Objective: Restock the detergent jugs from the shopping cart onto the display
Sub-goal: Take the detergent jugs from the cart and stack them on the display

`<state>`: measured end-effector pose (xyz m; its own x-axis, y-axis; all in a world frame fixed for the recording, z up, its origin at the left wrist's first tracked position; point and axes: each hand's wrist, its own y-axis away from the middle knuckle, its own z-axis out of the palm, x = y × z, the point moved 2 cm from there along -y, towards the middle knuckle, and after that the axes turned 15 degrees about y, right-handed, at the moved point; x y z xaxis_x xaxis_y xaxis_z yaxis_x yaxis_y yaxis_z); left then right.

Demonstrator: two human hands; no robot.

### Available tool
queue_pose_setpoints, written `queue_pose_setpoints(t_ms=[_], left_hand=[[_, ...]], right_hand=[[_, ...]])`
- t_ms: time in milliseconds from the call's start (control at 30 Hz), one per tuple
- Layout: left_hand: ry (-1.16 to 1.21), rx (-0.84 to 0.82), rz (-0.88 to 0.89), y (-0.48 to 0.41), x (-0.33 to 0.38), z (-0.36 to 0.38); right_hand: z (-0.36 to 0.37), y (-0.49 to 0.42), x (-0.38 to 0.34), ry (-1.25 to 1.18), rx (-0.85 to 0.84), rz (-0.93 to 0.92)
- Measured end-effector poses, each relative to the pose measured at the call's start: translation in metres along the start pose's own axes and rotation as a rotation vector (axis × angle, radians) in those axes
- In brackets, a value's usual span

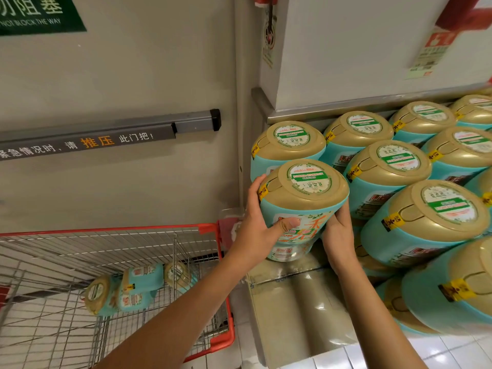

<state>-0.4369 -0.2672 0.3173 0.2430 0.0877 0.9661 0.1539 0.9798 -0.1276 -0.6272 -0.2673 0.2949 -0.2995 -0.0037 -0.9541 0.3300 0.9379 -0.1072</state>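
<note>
Head view: glossy round jug between left hand, right hand

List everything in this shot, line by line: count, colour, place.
Teal plastic detergent jug with gold lid, held: one, teal and gold, centre, upright.
Matching stacked jugs: at least eight, teal and gold, in tiers at right.
Matching jugs in the cart: about four, teal and gold, lying on their sides, lower left.
Wire shopping cart with red trim: one, silver and red, lower left.
Beige display base: one, below the held jug.
Grey metal push bar: one, on the beige door, left.
Green wall sign: one, top left.
Left hand: grips the held jug's left side.
Right hand: holds its right side.
</note>
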Motion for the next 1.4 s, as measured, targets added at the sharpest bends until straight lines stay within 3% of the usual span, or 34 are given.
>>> queue_pose_setpoints(t_ms=[200, 367, 667, 1000, 1400], left_hand=[[-0.03, 0.009, -0.015, -0.007, -0.001, 0.001], [-0.061, 0.02, -0.024, -0.008, 0.002, 0.0], [-0.094, 0.017, 0.003, -0.01, -0.001, 0.003], [-0.098, 0.052, 0.066, -0.01, -0.01, 0.014], [-0.157, 0.037, -0.043, 0.009, -0.031, -0.037]], right_hand=[[0.004, 0.004, 0.024, -0.054, 0.033, 0.081], [0.008, 0.006, 0.036, -0.244, 0.045, 0.151], [0.02, 0.023, 0.028, -0.409, 0.27, 0.222], [0.027, 0.043, 0.026, -0.332, 0.32, 0.185], [0.053, 0.087, 0.034, -0.103, 0.385, 0.33]])
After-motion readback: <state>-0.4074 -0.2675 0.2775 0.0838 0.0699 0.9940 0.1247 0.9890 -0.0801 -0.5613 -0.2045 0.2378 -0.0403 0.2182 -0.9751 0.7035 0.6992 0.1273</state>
